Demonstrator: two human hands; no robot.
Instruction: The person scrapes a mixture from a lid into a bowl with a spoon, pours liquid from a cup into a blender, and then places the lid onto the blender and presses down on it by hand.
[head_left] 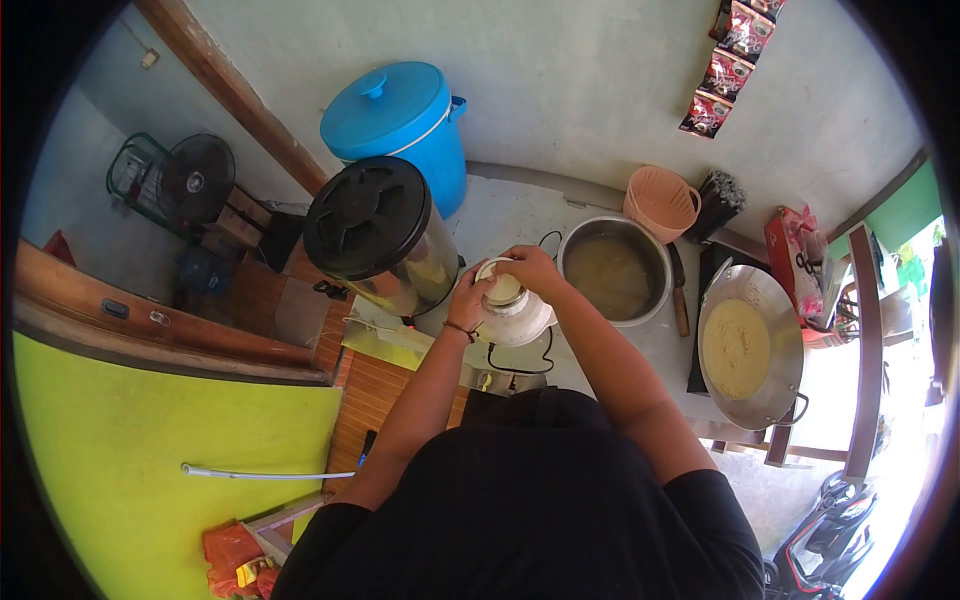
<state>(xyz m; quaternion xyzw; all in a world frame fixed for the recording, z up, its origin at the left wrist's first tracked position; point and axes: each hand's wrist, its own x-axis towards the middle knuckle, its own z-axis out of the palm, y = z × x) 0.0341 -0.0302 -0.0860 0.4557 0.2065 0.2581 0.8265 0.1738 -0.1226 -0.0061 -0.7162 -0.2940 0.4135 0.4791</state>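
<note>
My left hand [467,302] and my right hand [530,270] curl round the upper part of a blender-like appliance, one on each side. Between them shows a small round container with a white rim [490,268] and pale contents. Below it the wide white base [522,326] stands on the table, with a black cord [550,352] looping beside it. To the right of my right hand is a large metal pot [664,292] of cloudy liquid. A steel drum with a black lid [366,215] stands left of my left hand.
At right, a two-handled wok [790,345] holds pale batter, with a knife [680,300] lying between it and the pot. Behind are a pink basket [660,200] and a blue lidded tub [425,140]. A motorbike [825,540] stands at lower right.
</note>
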